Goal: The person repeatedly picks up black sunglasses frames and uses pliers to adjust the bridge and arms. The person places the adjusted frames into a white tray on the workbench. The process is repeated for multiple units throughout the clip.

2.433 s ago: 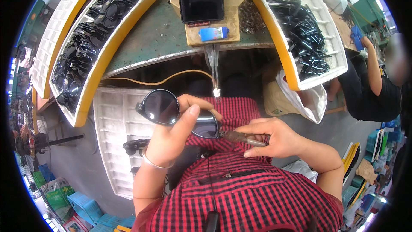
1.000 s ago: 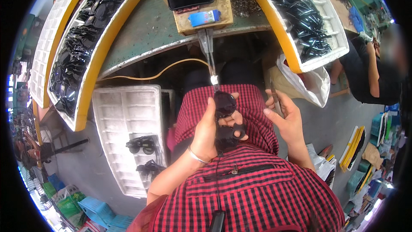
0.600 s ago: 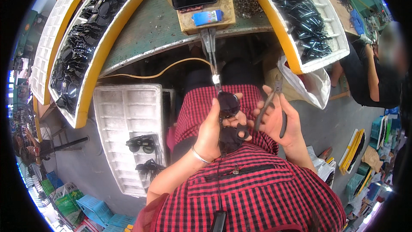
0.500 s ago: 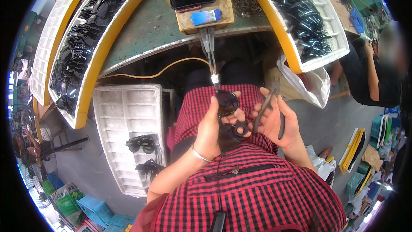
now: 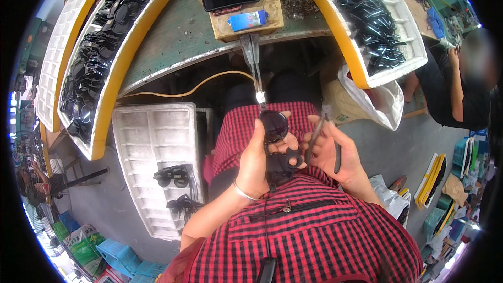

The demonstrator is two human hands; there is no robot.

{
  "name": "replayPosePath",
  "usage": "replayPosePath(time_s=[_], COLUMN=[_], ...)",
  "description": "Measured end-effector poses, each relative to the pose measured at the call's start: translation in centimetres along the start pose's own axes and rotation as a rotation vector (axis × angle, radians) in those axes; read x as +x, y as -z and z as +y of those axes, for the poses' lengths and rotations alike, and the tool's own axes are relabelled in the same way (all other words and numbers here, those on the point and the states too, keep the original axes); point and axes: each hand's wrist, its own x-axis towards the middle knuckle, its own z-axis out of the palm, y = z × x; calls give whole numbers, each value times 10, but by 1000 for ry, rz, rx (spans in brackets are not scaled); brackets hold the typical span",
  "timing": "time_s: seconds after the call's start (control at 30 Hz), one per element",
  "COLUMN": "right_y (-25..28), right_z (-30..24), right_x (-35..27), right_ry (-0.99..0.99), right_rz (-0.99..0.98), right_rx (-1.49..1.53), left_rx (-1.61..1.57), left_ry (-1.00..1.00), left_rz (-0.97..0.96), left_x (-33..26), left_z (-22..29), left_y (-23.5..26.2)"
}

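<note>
Sunglasses: one dark pair [image 5: 274, 127] in the left hand, above the lap, lenses stacked lengthwise.
Stage: seemingly midway on this pair — a few dark pieces [image 5: 173, 176] lie in the white foam tray [image 5: 135, 141]; many frames [image 5: 94, 63] at upper left look left to do.
Left hand [image 5: 254, 165]: fingers curled round the sunglasses.
Right hand [image 5: 346, 154]: loosely half-curled about pliers [image 5: 315, 137], handles spread — near the left fingertips; contact unclear.
Temple arms [image 5: 380, 31]: heaped at upper right.
</note>
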Motion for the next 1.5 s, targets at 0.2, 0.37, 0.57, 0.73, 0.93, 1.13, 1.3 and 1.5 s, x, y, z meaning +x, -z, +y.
replayPosePath(time_s=[0.2, 0.37, 0.57, 0.73, 0.93, 1.13, 1.3, 1.5], right_y=[-3, -7, -11, -28, -53, -59, -52, -49], right_z=[4, 4, 2, -17, -39, -48, -55, -66], right_x=[1, 0, -3, -11, -14, -10, -6, -9], right_ry=[26, 37, 120, 836, 1151, 1204, 959, 582], right_rz=[6, -27, 15, 180, 163, 109, -13, -86], right_rx=[-112, -169, -377, -1670, -2101, -2193, -1959, -1728], left_rx=[-5, -9, -19, 175, 402, 526, 574, 653], left_ry=[-6, 8, 55, 135, 64, -51, -45, -33], left_rz=[-35, -16, 38, 41, -26, -64, -97, -152], left_x=[2, 1, 2, -9, -19, -16, -13, -9], left_z=[-1, -1, -1, 1, 9, 10, 10, 14], left_y=[5, 5, 7, 7, -8, -5, 0, -2])
